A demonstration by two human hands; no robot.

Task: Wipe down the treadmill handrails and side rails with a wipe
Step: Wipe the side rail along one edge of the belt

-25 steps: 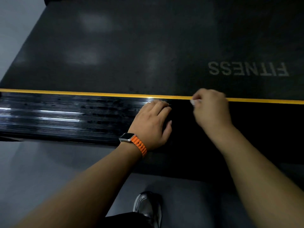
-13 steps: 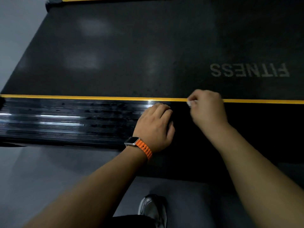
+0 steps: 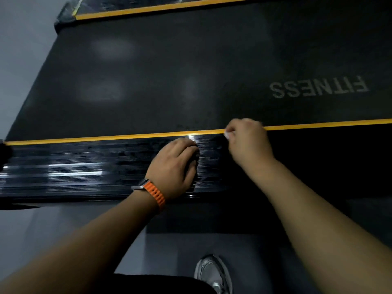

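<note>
The treadmill's near side rail is black and ribbed, with a yellow stripe along its inner edge. My right hand pinches a small white wipe and holds it against the rail right at the yellow stripe. Only a corner of the wipe shows past the fingers. My left hand, with an orange-strapped watch on its wrist, rests palm down on the ribbed rail just left of the right hand and holds nothing that I can see.
The black running belt, printed FITNESS, lies beyond the rail. The far side rail with its own yellow stripe runs along the top. Grey floor lies on the near side, with my shoe at the bottom.
Both hands have slid to the left along the near rail, the wipe staying at the yellow stripe. The view has lifted, and the far rail now shows.
</note>
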